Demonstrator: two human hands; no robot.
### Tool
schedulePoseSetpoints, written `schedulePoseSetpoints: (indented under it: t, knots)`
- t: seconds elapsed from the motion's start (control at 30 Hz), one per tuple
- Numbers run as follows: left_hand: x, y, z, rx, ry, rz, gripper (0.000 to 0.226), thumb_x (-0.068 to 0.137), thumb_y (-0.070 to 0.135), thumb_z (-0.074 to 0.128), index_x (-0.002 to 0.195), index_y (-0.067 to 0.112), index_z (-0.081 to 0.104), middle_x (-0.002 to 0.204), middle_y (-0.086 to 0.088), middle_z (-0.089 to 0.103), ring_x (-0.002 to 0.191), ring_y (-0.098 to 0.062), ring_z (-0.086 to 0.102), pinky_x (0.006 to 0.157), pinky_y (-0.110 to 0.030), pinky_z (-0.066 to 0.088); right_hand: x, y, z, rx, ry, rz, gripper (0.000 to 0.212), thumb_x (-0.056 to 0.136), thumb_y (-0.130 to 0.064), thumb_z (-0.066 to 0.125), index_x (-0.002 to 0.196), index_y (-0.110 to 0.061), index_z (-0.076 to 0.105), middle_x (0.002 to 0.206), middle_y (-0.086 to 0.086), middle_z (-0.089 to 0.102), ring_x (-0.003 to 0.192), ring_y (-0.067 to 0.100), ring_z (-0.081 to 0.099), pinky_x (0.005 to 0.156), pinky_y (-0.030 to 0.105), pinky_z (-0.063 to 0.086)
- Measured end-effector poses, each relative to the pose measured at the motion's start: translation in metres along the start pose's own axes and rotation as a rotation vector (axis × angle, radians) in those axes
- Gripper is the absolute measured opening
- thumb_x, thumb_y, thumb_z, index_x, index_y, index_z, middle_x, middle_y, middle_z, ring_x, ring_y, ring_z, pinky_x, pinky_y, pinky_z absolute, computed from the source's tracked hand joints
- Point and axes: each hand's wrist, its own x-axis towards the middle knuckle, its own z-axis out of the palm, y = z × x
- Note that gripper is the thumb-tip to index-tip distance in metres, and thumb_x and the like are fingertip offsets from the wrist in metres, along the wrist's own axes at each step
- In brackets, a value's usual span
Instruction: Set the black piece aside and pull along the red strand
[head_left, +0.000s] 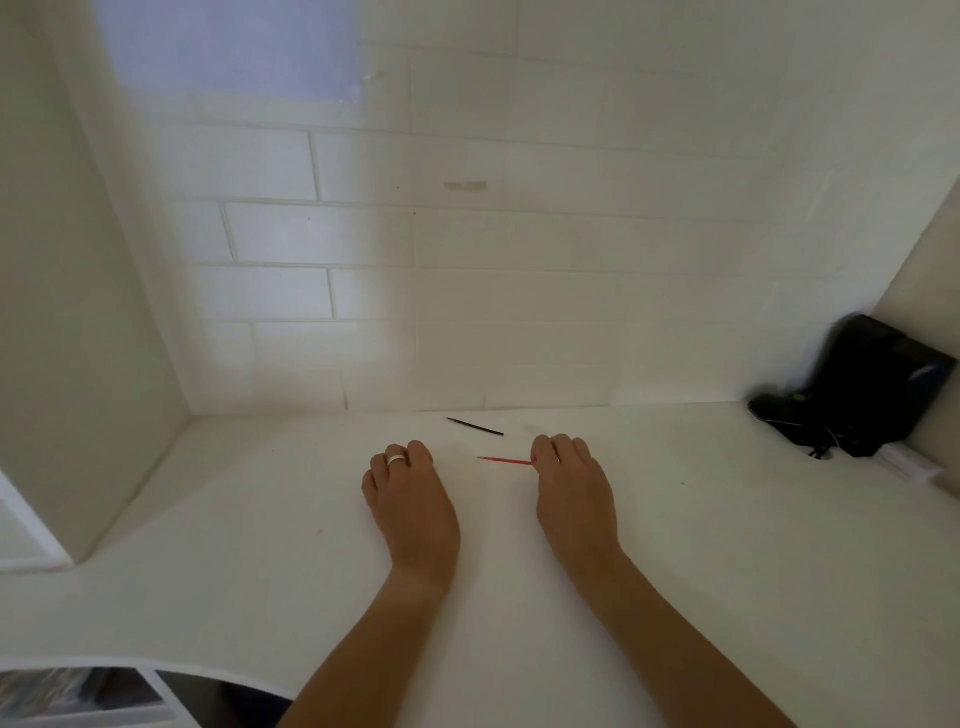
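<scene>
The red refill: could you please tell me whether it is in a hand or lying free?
In a hand: the right hand pinches one end of the red refill; the rest sticks out toward the left hand.

black bag (872, 384) in the white desk's (208, 571) far right corner, against the brick wall (519, 291).

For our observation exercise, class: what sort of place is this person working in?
Probably a study nook or work alcove: a white desk closed in on both sides, a painted brick wall behind it, and a black bag in the right corner.
</scene>
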Motion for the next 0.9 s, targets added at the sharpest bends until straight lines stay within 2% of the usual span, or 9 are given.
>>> schedulePoseSetpoints:
  t: [0.2,0.37,0.53,0.67,0.9]
  knots:
    - [-0.0003,0.0006,0.0025,-0.002,0.018,0.041,0.037,0.072,-0.016,0.051,0.097,0.008,0.064,0.096,-0.011,0.064,0.093,-0.032,0.055,0.090,-0.040,0.041,-0.0089,0.0055,0.0001,0.001,0.012,0.065,0.031,0.074,0.010,0.072,0.092,-0.014,0.062,0.076,-0.001,0.060,0.071,0.021,0.054,0.058,0.029,0.043]
    - [-0.0008,0.0000,0.0018,-0.023,0.009,0.095,0.044,0.066,-0.018,0.049,0.097,0.010,0.063,0.097,-0.008,0.063,0.094,-0.030,0.053,0.090,-0.036,0.036,-0.0089,0.0041,-0.0002,0.028,0.011,0.067,0.029,0.077,0.008,0.070,0.093,-0.015,0.061,0.078,0.000,0.060,0.073,0.022,0.054,0.059,0.028,0.041]
    - [-0.0008,0.0007,0.0018,-0.060,0.023,0.120,0.045,0.066,-0.019,0.050,0.097,0.012,0.064,0.095,-0.006,0.063,0.093,-0.028,0.053,0.090,-0.036,0.037,-0.0095,0.0052,0.0002,0.038,0.017,0.060,0.033,0.074,0.012,0.068,0.092,-0.014,0.062,0.077,0.000,0.058,0.071,0.021,0.051,0.057,0.027,0.039]
    - [-0.0012,0.0000,0.0016,-0.080,0.023,0.131,0.047,0.066,-0.020,0.049,0.097,0.011,0.064,0.095,-0.006,0.063,0.094,-0.028,0.053,0.092,-0.036,0.038,-0.0112,0.0050,0.0001,0.047,0.007,0.055,0.036,0.069,0.016,0.062,0.088,-0.015,0.064,0.077,0.000,0.059,0.072,0.022,0.053,0.058,0.031,0.048]
    - [-0.0028,0.0018,0.0002,-0.099,0.010,0.189,0.045,0.067,-0.018,0.050,0.097,0.013,0.065,0.096,-0.004,0.064,0.097,-0.026,0.052,0.090,-0.032,0.035,-0.0117,0.0041,-0.0015,0.088,0.004,0.045,0.043,0.064,0.019,0.062,0.087,-0.017,0.067,0.079,-0.001,0.060,0.074,0.022,0.054,0.059,0.031,0.050]
